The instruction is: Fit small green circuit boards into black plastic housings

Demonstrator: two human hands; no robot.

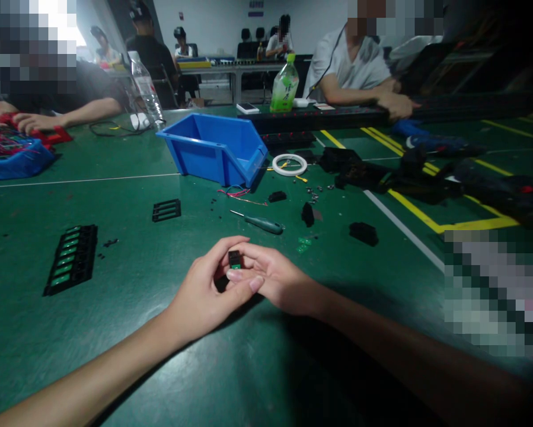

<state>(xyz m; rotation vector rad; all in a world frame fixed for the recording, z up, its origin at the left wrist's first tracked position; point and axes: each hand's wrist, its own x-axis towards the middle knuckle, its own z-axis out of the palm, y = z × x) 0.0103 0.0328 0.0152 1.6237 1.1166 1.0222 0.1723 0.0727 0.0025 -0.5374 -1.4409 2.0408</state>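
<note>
Between my two hands sits a small black block with a green face [235,259], mostly covered by fingers. My left hand [208,287] curls round it, thumb and fingers closed. My right hand [275,276] meets it from the other side, fingertips pressed together at the block. Just beyond them on the green table [128,326] lies a screwdriver with a dark green handle [264,224]. To the left is a black holder with a row of green pieces [74,258], and a black slotted frame [166,210] lies further back.
A blue bin [204,154] stands at the back, beside a white ring [289,165]. Small black parts [363,233], green bits [303,244] and loose screws [313,194] are scattered right. Bottles [285,86] stand behind. People sit across the table, one with hands [39,123] on red parts.
</note>
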